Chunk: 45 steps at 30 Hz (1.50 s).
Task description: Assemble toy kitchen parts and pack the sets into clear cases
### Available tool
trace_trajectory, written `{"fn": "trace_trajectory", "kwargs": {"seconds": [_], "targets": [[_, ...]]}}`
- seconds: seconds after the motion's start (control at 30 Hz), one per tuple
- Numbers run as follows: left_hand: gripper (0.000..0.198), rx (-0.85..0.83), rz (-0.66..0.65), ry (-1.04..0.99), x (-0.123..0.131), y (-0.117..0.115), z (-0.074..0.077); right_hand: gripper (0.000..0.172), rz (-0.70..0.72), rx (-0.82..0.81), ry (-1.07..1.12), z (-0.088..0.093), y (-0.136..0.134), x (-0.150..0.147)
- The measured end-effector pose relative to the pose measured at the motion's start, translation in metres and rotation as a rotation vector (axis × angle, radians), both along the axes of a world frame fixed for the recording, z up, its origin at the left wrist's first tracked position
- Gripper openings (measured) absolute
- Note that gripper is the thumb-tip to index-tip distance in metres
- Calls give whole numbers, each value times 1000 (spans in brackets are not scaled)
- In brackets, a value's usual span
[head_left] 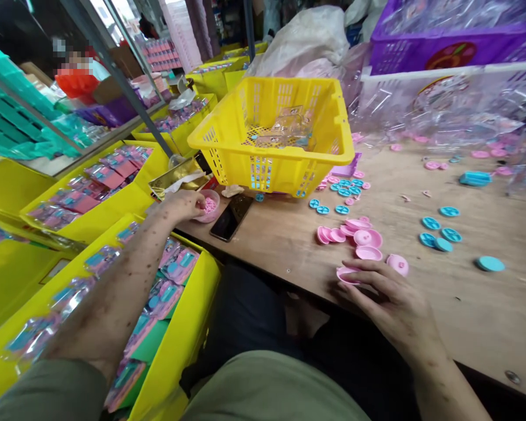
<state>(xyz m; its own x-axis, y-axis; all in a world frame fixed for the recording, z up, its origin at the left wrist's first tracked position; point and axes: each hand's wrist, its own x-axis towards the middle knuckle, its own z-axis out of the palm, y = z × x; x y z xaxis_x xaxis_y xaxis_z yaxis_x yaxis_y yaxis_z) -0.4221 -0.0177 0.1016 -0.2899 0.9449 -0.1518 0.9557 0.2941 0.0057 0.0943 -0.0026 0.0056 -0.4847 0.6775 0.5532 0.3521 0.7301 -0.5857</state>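
My left hand [184,206] reaches over the edge of a small pink bowl [209,208] full of tiny pink pieces; its fingertips are at the pieces, and what they hold, if anything, is too small to tell. Near the table's front edge, my right hand [383,286] has thumb and fingers on a small pink oval dish [349,275]. Just beyond it lies a cluster of pink oval dishes [369,253]. A round pink lid [397,265] sits beside my right fingers.
A yellow basket [276,153] with clear packages stands behind a black phone [231,217]. Blue discs [449,211] are scattered on the wooden table [464,304]. Yellow boxes [193,304] of packaged toys stand at left. A person [76,67] is in the background.
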Motion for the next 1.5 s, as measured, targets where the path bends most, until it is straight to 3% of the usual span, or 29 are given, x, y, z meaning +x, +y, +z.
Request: {"fn": "trace_trajectory", "kwargs": {"seconds": [0.17,0.37,0.47,0.6,0.67,0.77,0.9,1.0,1.13,1.5], "targets": [[11,7,-32,-27,6,7,11,10,-21,-26,32,0,-2,0],[24,154,-22,-72,17,-7,27,2,-19,-33,63,1,-3,-2],[38,310,-80,-198,44,-18,38,2,-4,-57,77,4,-4,-2],[44,501,-202,-516,111,-26,43,6,47,-111,103,7,-5,-2],[38,448,-275,-726,151,-24,36,10,59,-131,118,5,-5,0],[27,353,-446,-910,206,-17,12,8,90,-153,132,2,-5,1],[21,280,-534,-1038,249,-10,-27,7,175,-163,154,1,-5,1],[20,287,-583,-1103,258,-8,-43,9,217,-171,190,3,-6,-1],[22,294,-680,-1109,257,-8,-47,8,215,-124,212,5,-5,-1],[21,247,-527,-1135,264,-12,-44,7,233,-99,184,2,-3,-1]]}}
